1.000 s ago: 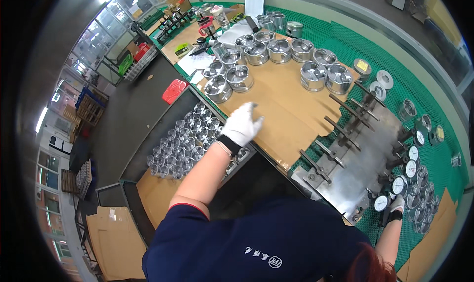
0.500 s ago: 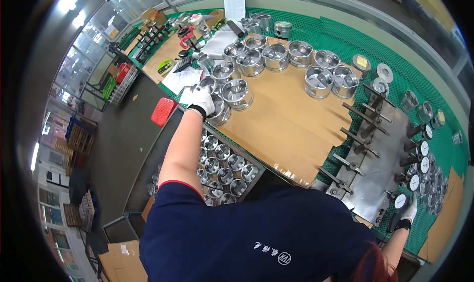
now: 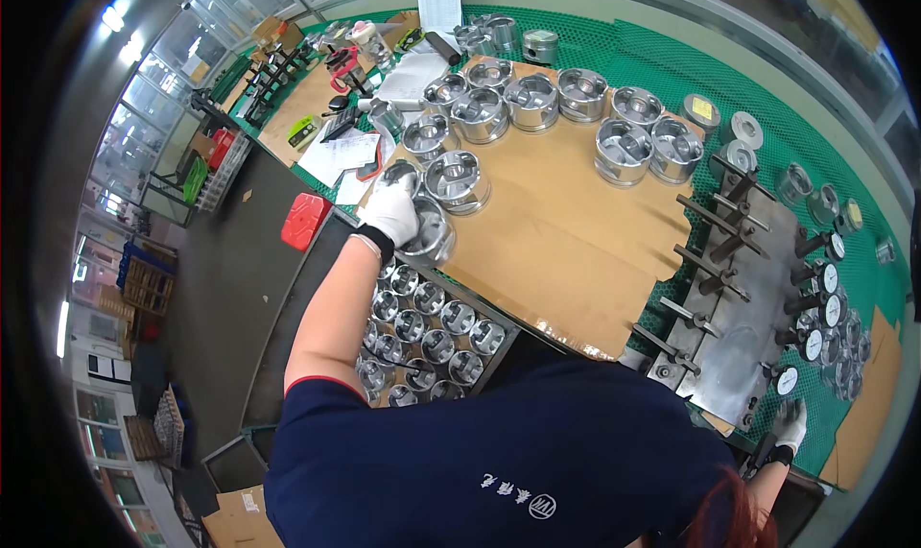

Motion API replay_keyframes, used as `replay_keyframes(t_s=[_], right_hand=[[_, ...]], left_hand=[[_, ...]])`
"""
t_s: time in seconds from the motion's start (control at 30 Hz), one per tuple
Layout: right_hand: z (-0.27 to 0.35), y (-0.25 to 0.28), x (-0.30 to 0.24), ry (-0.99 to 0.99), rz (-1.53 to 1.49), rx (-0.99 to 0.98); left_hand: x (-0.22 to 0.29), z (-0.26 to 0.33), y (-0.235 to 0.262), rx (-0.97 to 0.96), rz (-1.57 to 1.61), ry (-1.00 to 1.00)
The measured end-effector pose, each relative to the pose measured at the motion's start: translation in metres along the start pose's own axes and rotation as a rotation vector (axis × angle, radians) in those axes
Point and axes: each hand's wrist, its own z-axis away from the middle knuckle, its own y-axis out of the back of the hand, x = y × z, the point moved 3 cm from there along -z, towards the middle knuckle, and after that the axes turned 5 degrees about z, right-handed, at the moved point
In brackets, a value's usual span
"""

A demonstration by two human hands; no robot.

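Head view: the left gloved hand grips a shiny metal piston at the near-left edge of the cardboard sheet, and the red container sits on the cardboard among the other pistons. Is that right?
Not quite. In the head view the red container sits off the cardboard sheet, on the dark surface to its left. The rest holds: the left gloved hand grips a shiny metal piston at the sheet's near-left edge.

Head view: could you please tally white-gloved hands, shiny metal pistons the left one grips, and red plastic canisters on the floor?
White-gloved hands: 2, left hand and right hand
Gripped shiny metal piston: 1
Red plastic canister: 1
Total: 4
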Motion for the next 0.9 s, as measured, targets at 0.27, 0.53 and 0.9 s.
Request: replay_keyframes(t_s=[0.27,0.53,0.9], right_hand=[[0.007,-0.052,-0.018,0.0,0.115,-0.052],[0.004,-0.045,-0.008,0.018,0.168,-0.188],[0.003,-0.008,-0.013,-0.028,0.055,-0.018]], left_hand=[[0.048,0.032,-0.006,0.171,0.134,-0.153],[0.063,0.001,-0.002,-0.118,0.001,-0.064],[0.203,0.044,-0.019,-0.259,0.037,-0.428]])
